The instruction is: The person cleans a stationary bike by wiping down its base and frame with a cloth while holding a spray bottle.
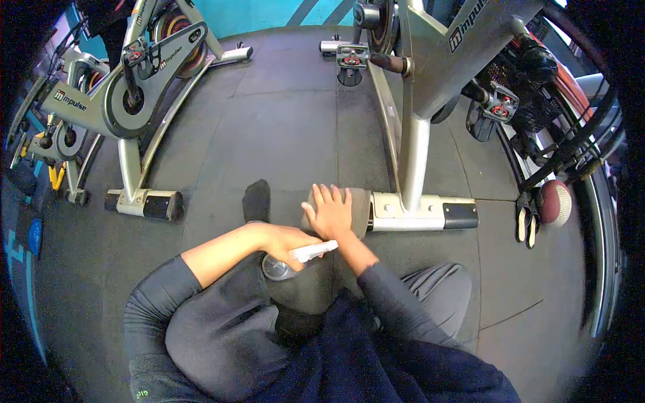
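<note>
My left hand (285,243) reaches across in front of me, its fingers closed on a slim white object (314,251) seen nearly edge-on; its exact kind I cannot make out. The white object's far end lies close to my right wrist. My right hand (330,213) rests flat, fingers spread, on a grey-brown rounded surface (361,208) beside the end of an exercise bike's foot bar (423,212). Below my left hand shows part of a greyish rounded thing (277,269), mostly hidden. A dark sock-like foot (256,200) extends beyond my left forearm.
A second exercise bike (121,114) stands to the left, its foot bar (144,203) on the dark floor mat (269,134). Pedals (500,103) stick out from the right bike. A dark red ball-like object (555,203) and black footwear (527,218) lie at the right.
</note>
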A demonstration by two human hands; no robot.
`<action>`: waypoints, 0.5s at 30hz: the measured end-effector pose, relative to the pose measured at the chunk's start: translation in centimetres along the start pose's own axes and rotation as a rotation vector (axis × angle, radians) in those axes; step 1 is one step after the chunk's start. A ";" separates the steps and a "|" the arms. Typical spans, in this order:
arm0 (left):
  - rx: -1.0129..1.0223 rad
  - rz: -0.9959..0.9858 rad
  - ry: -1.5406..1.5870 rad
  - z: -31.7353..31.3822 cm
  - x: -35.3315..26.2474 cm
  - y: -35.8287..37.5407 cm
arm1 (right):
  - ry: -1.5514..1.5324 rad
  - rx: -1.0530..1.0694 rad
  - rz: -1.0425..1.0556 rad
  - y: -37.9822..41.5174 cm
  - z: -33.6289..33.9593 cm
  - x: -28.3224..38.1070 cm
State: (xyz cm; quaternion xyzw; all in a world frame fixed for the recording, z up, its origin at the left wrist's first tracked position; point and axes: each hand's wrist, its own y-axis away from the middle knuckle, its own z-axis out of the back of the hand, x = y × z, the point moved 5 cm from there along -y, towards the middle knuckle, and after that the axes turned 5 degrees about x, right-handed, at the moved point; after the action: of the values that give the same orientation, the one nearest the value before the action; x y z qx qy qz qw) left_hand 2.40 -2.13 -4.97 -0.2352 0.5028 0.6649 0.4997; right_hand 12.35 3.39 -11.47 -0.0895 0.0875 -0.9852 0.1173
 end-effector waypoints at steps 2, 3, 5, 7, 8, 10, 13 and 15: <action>0.007 0.023 -0.027 -0.1 0.2 -0.1 | -0.109 0.414 -0.088 -3.0 0.8 -0.4; -0.039 -0.016 -0.016 -0.2 0.4 -0.1 | -0.114 0.413 -0.083 -4.3 0.9 -0.5; -0.066 -0.058 0.018 -0.2 0.9 -0.1 | -0.160 0.630 -0.190 -5.7 -0.7 -1.5; -0.037 -0.040 0.006 0.0 0.8 0.2 | -0.185 0.597 -0.186 -6.4 -1.8 -2.0; -0.012 -0.028 0.004 -0.1 0.7 0.2 | -0.204 0.574 -0.181 -6.6 -2.3 -2.3; -0.013 -0.035 -0.015 0.2 0.3 0.1 | -0.190 0.588 -0.167 -6.0 -1.1 -2.0; 0.042 0.064 -0.080 0.1 0.6 -0.3 | -0.157 0.479 -0.073 -3.7 0.4 -1.3; 0.032 -0.019 -0.048 -0.2 1.3 -0.9 | -0.168 0.216 0.025 -1.4 0.3 -1.2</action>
State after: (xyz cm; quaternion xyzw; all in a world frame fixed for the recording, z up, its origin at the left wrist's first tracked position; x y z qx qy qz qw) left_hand 2.63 -1.75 -6.50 -0.2157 0.4990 0.6576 0.5215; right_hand 13.26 4.98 -11.08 -0.1575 -0.0279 -0.9764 0.1454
